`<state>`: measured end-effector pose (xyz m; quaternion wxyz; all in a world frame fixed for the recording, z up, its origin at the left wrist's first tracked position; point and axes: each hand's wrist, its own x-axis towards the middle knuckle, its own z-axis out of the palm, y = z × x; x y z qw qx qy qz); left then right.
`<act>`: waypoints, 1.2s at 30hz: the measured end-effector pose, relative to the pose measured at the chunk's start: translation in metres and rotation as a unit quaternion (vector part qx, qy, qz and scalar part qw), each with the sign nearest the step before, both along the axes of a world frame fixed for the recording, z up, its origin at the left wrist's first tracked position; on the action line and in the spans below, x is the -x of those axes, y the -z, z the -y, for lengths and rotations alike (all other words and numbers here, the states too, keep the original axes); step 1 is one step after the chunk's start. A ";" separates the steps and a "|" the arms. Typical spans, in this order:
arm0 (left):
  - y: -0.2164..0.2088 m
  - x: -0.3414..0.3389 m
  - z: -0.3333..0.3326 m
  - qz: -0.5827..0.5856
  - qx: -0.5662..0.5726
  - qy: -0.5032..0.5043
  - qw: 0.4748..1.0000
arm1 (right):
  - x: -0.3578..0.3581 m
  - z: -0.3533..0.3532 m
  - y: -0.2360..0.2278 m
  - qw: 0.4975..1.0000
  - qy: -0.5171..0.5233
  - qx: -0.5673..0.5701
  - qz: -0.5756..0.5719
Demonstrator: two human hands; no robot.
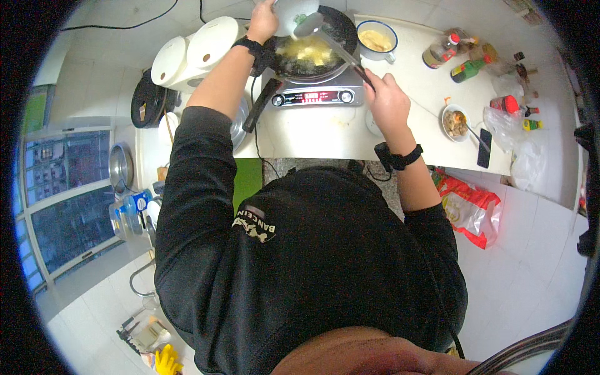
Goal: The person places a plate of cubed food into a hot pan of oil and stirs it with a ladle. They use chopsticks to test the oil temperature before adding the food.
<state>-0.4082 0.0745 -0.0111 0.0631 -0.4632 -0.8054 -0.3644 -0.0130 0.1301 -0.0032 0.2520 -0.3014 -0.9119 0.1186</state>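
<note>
My left hand (pixel 264 22) is closed on a white bowl (pixel 285 19), tilted over the wok's far left side; green bits show inside it. My right hand (pixel 387 101) grips the dark handle of a metal ladle (pixel 309 25). The ladle's head is at the bowl's mouth, above the wok. Below them, a black wok (pixel 341 30) sits on an electric cooktop (pixel 317 96) with a lit red display. Yellow pieces (pixel 312 52) lie in liquid in the wok, under what looks like steam. The wok's long dark handle (pixel 262 105) points toward me, held by neither hand.
An enamel mug (pixel 394 41) of pale yellow food stands right of the wok. Farther right are sauce bottles (pixel 471 69), a bowl (pixel 445 119) of food with a utensil, and a phone (pixel 484 149). White lidded containers (pixel 212 42) stand left. A cord (pixel 256 134) runs over the counter edge.
</note>
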 end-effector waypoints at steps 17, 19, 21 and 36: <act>-0.031 -0.127 0.220 0.448 -0.057 -0.097 0.887 | -0.099 -0.022 0.020 0.811 0.036 0.526 -0.253; -0.009 -0.182 0.185 0.517 -0.033 -0.052 0.854 | -0.132 -0.020 0.012 0.796 0.050 0.529 -0.290; 0.012 -0.240 0.139 0.572 -0.013 -0.015 0.820 | -0.168 -0.021 0.003 0.794 0.068 0.517 -0.311; 0.163 -0.454 -0.195 0.755 -0.246 -0.286 0.536 | -0.391 -0.111 0.011 0.831 0.140 0.481 -0.240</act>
